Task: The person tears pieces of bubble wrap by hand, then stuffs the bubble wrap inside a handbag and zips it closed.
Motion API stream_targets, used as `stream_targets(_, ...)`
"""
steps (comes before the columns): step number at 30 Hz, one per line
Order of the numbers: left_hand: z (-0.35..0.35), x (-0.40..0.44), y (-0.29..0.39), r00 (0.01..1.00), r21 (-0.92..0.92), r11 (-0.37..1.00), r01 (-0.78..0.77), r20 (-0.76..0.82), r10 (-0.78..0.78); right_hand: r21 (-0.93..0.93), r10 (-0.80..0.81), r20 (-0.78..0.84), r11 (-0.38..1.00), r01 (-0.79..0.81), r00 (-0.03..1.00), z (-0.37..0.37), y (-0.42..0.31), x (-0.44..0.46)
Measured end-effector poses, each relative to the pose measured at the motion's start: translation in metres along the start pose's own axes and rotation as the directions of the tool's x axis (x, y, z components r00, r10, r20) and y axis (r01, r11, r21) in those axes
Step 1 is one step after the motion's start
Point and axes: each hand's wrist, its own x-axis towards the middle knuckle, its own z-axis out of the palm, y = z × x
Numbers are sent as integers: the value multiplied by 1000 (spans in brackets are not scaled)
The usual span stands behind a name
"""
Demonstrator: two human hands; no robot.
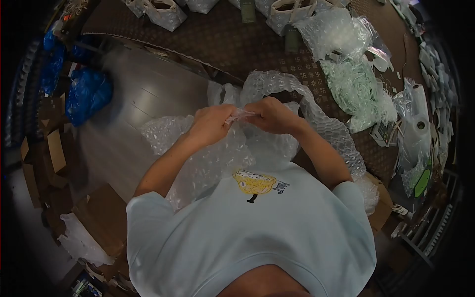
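Both hands meet in front of my chest on a sheet of clear bubble wrap [208, 161]. My left hand [212, 123] is closed on a bunched edge of it, fingers curled inward. Close beside it, my right hand [273, 115] pinches the same gathered edge, and the knuckles of the two hands nearly touch. Below the hands the wrap hangs down across my front and spreads out to the left. A long strip of bubble wrap [326, 114] runs over the patterned brown table [222, 44] and down past my right forearm.
White patterned handbags [163, 15] stand along the table's far side. A heap of crumpled clear and greenish plastic wrap [354, 84] lies to the right, near a clear-wrapped roll [415, 123]. Blue plastic bags [89, 94] and cardboard boxes [101, 218] sit on the floor at left.
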Motion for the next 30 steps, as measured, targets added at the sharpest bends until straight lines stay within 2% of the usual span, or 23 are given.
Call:
stream_targets(1, 7, 3, -12, 990, 54, 995, 83, -116, -77, 154, 48, 37, 987, -53, 998, 4, -6, -2)
stream_targets(2, 16, 9, -26, 960, 93, 980, 175, -238, -149, 279, -130, 94, 955, 99, 987, 18, -22, -6)
stream_targets(3, 24, 14, -62, 917, -5, 959, 283, -294, -271, 408, -309, 131, 883, 233, 942, 28, -37, -10)
stream_targets(4, 21, 12, -99, 859, -105, 921, 375, -334, -387, 405, -308, 130, 884, 233, 942, 18, -39, -14)
stream_targets(6, -11, -11, -136, 756, -137, 851, 508, -403, -516, 435, -139, -133, 882, 184, 981, -12, -37, -28)
stream_targets(8, -56, -39, -122, 789, -559, 753, 347, -261, -557, 452, -38, -268, 878, 160, 963, -26, -30, -23)
stream_targets(10, -76, -49, -60, 874, -598, 762, 248, -202, -442, 39, 164, -616, 983, -178, 771, -35, -18, -12)
stream_targets(11, -72, -48, -34, 934, -644, 748, 160, -148, -326, -87, 4, -609, 994, -72, 793, -20, -25, -2)
stream_targets(12, -59, -42, -17, 934, -650, 743, 162, -142, -328, -210, -155, -578, 977, 37, 801, 1, -36, 15)
stream_targets(14, -42, -34, 6, 985, -674, 719, 171, 106, -136, -279, -46, -254, 960, -28, 966, 20, -54, 33)
stream_targets(15, -48, -37, 6, 985, -673, 720, 170, 102, -137, -281, -50, -253, 959, -24, 966, 14, -58, 34)
stream_targets(17, -72, -54, 1, 927, -607, 707, 363, 159, -339, 54, -236, -135, 968, 245, 962, -4, -62, 35)
stream_targets(18, -81, -65, -8, 927, -606, 708, 364, 157, -342, 54, -239, -135, 967, 248, 962, -8, -46, 33)
stream_targets(19, -91, -79, -20, 927, -565, 763, 315, 10, -375, -504, -238, -147, 853, 134, 960, -10, -13, 26)
stream_targets(20, -101, -92, -34, 908, -514, 813, 274, -141, -395, -891, -248, -157, 452, -29, 956, -13, 20, 19)
stream_targets(22, -113, -119, -71, 848, -486, 835, 257, -301, -436, -955, 5, -191, 228, -187, 982, -17, 81, -1)
stream_targets(23, -122, -127, -76, 844, -487, 834, 261, -304, -441, -843, 275, -215, 433, -320, 937, -32, 93, -5)
stream_targets(24, -133, -134, -78, 731, -479, 791, 380, -369, -574, -673, 525, -155, 564, -478, 837, -45, 103, -11)
stream_targets(25, -142, -141, -84, 588, -481, 728, 488, -435, -682, -358, 524, -109, 772, -525, 845, -65, 117, -28)
stream_targets(26, -147, -157, -108, 576, -483, 722, 495, -439, -689, 18, 511, -58, 859, -511, 857, -84, 132, -51)
stream_targets(28, -155, -192, -163, 423, -494, 669, 555, -525, -738, 201, 474, -4, 863, -464, 881, -130, 120, -100)
stream_targets(29, -162, -200, -167, 417, -488, 669, 560, -533, -737, 584, 755, -12, 538, -608, 656, -142, 130, -123)
stream_targets(30, -165, -207, -168, 311, -641, 600, 479, -515, -799, 236, 706, 55, 678, -696, 706, -158, 164, -155)
